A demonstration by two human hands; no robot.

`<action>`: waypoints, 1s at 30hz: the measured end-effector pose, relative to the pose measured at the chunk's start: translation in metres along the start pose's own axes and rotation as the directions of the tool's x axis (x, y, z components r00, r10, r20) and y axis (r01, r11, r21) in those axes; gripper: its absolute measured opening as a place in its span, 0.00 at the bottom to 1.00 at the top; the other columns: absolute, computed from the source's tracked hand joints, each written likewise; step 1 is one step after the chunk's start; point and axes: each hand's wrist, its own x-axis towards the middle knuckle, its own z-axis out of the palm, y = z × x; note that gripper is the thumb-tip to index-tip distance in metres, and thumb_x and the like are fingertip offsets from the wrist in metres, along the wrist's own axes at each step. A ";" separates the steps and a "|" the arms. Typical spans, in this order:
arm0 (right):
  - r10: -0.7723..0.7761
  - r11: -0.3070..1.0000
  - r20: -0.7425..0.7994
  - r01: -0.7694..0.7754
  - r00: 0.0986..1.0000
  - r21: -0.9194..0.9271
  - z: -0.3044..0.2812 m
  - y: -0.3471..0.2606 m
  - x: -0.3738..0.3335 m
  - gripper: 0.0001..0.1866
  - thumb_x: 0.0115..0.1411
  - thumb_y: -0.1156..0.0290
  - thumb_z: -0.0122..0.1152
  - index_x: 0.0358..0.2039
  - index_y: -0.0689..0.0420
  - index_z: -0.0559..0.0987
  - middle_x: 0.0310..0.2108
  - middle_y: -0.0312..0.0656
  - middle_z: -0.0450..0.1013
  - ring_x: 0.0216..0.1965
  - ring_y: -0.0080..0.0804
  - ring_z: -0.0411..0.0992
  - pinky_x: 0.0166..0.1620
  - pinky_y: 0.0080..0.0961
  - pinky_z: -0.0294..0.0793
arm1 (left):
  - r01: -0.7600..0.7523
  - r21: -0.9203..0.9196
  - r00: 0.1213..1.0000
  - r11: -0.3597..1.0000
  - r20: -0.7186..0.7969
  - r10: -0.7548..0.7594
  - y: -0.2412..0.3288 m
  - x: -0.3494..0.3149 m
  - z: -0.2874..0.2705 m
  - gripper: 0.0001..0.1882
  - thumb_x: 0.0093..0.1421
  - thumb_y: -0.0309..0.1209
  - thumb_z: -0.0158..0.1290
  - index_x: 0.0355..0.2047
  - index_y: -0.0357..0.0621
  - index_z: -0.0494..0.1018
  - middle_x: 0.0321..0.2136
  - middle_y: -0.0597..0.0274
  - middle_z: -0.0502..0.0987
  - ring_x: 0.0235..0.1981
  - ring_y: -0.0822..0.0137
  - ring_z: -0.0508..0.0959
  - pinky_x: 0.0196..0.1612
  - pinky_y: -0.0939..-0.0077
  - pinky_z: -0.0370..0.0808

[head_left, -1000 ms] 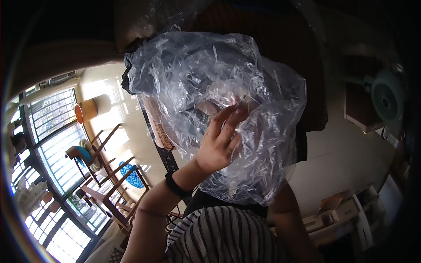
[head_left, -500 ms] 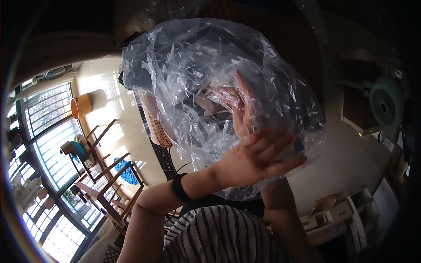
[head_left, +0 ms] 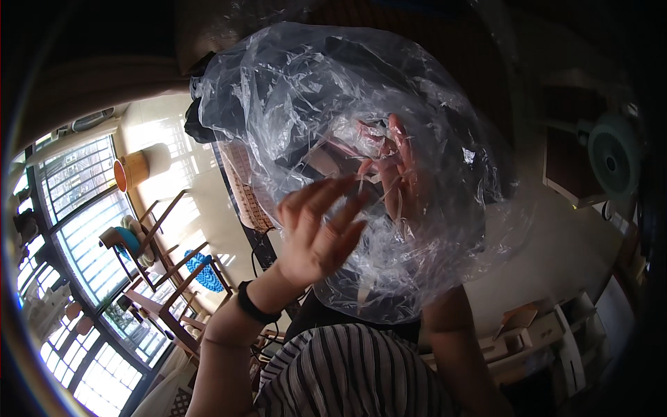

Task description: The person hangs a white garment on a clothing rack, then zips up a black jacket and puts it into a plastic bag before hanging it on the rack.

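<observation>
A large, clear plastic bag [head_left: 299, 104], crumpled and shiny, spreads across the middle of the view. Inside it, seen through the film, is my right hand [head_left: 399, 184], palm turned up and fingers stretched apart; its forearm comes up from the lower right. Over the near left part of the bag hovers my left hand [head_left: 316, 233], back upward, fingers spread and slightly bent, a dark band [head_left: 253, 304] round its wrist. I cannot tell whether its fingertips touch the film. A dark thing shows blurred through the plastic beyond my hands.
A woven beige item [head_left: 243, 184] lies at the bag's left edge. Farther left are wooden chairs [head_left: 156, 243], a blue round cushion [head_left: 205, 270], an orange bucket [head_left: 130, 172] and barred windows [head_left: 80, 208]. At the right stand a fan [head_left: 611, 160] and a low shelf unit [head_left: 535, 340].
My left hand has moved left, away from over my right wrist, to the bag's near left part. Inside the bag, my right hand has shifted slightly right and its fingers have spread more.
</observation>
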 end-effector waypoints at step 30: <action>0.042 0.954 0.050 -0.055 0.998 0.296 -0.010 -0.019 0.004 0.26 0.65 0.58 0.33 0.62 0.51 0.49 0.60 0.45 0.54 0.53 0.21 0.59 0.53 0.20 0.58 | -0.082 -0.178 0.996 0.980 0.010 0.086 0.007 0.011 0.022 0.36 0.38 0.49 0.63 0.49 0.55 0.67 0.50 0.57 0.63 0.52 0.55 0.61 0.50 0.62 0.61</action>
